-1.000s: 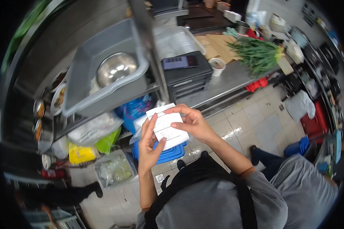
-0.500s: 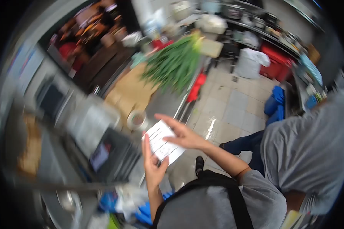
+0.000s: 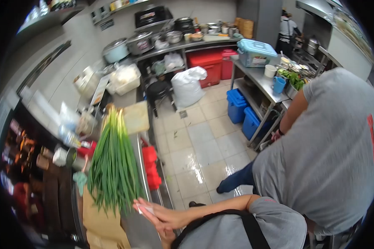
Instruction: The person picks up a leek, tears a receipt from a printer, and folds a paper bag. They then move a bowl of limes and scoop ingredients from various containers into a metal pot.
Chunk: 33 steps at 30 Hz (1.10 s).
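Both hands of the wearer meet at the lower centre of the head view, over the near edge of the metal desk (image 3: pixel 138 228). The right hand (image 3: pixel 172 217) extends toward the desk, its grip closed on a small white paper (image 3: pixel 146 209), of which only a part shows among the fingers. The left hand (image 3: pixel 166 233) lies against the right from below; it is largely hidden, and the state of its grip cannot be told. Just beyond the fingertips, a bunch of green onions (image 3: pixel 114 166) lies lengthwise on the desk, its leaf ends toward the hands and its pale ends near a cutting board (image 3: pixel 136 117). Brown paper (image 3: pixel 99 222) is spread beside the leaf ends. A light green cloth (image 3: pixel 79 181) lies left of the bunch, and red material (image 3: pixel 151 168) shows along the desk's right side. At right, a person in a grey shirt (image 3: pixel 320 153) stands near a second metal table (image 3: pixel 259 79) bearing a lidded light-blue box (image 3: pixel 257 53) and a blue mug (image 3: pixel 279 85).
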Tool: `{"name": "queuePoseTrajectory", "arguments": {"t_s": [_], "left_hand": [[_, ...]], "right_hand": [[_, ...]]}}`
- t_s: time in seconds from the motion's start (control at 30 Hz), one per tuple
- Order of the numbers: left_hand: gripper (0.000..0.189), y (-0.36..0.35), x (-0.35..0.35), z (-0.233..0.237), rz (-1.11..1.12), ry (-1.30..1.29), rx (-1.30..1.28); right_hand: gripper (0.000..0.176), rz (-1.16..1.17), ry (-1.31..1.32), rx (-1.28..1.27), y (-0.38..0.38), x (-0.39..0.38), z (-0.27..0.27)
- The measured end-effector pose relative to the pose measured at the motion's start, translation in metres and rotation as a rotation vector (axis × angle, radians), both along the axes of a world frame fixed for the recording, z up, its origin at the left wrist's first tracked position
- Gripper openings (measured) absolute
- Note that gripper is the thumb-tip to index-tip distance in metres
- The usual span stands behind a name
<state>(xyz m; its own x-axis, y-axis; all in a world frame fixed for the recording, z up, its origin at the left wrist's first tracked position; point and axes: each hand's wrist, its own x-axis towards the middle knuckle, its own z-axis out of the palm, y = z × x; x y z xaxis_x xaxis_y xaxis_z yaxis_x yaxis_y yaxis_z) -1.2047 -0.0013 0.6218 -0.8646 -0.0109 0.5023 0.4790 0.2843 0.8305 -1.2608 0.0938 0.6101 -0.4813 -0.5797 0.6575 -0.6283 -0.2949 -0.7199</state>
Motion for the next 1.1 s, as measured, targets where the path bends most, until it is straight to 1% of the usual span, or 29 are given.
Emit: {"name": "queuePoseTrajectory", "arguments": {"t_s": [0.1,0.17,0.23,0.27,0.3,0.33,0.37,0.43,0.47,0.5,0.57,0.63,0.67,0.7,0.77,0.8,0.9,1.0,1.07,1.1], "left_hand": [[0.086,0.007,-0.072,-0.013,-0.216,0.048,0.092],[0.085,0.010,-0.119,-0.016,-0.280,0.043,0.106],[0.081,0.015,-0.170,-0.010,-0.294,-0.010,0.065],[0.078,0.018,-0.195,-0.006,-0.293,-0.047,0.030],[0.074,0.025,-0.219,-0.004,-0.285,-0.086,0.004],[0.060,0.032,-0.244,-0.001,-0.324,-0.094,-0.015],[0.059,0.048,-0.267,0.004,-0.318,-0.102,0.014],[0.059,0.081,-0.309,0.013,-0.281,-0.136,0.059],[0.073,0.093,-0.334,0.000,-0.370,-0.144,0.164],[0.074,0.104,-0.358,-0.010,-0.378,-0.117,0.101],[0.072,0.139,-0.399,-0.001,-0.373,-0.059,-0.095],[0.064,0.183,-0.439,-0.013,-0.517,-0.226,0.215],[0.048,0.207,-0.459,-0.021,-0.491,-0.174,0.210],[0.044,0.228,-0.484,-0.025,-0.533,-0.176,0.137],[0.037,0.277,-0.532,-0.028,-0.633,-0.180,-0.002],[0.030,0.305,-0.551,-0.023,-0.627,-0.273,0.041],[0.034,0.382,-0.609,-0.007,-0.689,-0.363,0.194],[0.037,0.429,-0.665,0.011,-0.602,-0.181,0.074],[0.039,0.444,-0.696,0.014,-0.527,-0.246,0.126],[0.040,0.452,-0.712,0.014,-0.487,-0.274,0.157]], "right_hand": [[0.084,-0.008,-0.140,0.224,0.023,-0.058,-0.008],[0.083,-0.036,-0.170,0.214,0.035,-0.106,-0.014],[0.083,-0.060,-0.239,0.193,0.060,-0.150,-0.001],[0.079,-0.114,-0.310,0.066,0.072,-0.167,0.001],[0.078,-0.154,-0.352,0.047,0.090,-0.186,0.006],[0.079,-0.190,-0.399,0.030,0.111,-0.203,0.015],[0.080,-0.220,-0.451,0.015,0.132,-0.217,0.019],[0.081,-0.443,-0.516,0.025,0.176,-0.239,0.000],[0.079,-0.513,-0.578,-0.025,0.198,-0.243,-0.005],[0.076,-0.580,-0.639,-0.074,0.224,-0.247,-0.011],[0.070,-0.731,-0.780,-0.151,0.271,-0.249,-0.032],[0.058,-0.854,-0.798,-0.256,0.316,-0.250,-0.059],[0.049,-0.906,-0.832,-0.292,0.336,-0.252,-0.068],[0.043,-0.970,-0.862,-0.332,0.354,-0.257,-0.072],[0.027,-0.912,-0.845,-0.348,0.394,-0.282,-0.067],[0.026,-0.859,-0.832,-0.295,0.417,-0.303,-0.061],[0.031,-0.733,-0.735,-0.025,0.479,-0.383,-0.027],[0.036,-0.488,-0.711,0.039,0.525,-0.480,-0.013],[0.041,-0.417,-0.477,0.246,0.542,-0.550,-0.003],[0.042,-0.437,-0.425,0.176,0.542,-0.582,0.003]]}}
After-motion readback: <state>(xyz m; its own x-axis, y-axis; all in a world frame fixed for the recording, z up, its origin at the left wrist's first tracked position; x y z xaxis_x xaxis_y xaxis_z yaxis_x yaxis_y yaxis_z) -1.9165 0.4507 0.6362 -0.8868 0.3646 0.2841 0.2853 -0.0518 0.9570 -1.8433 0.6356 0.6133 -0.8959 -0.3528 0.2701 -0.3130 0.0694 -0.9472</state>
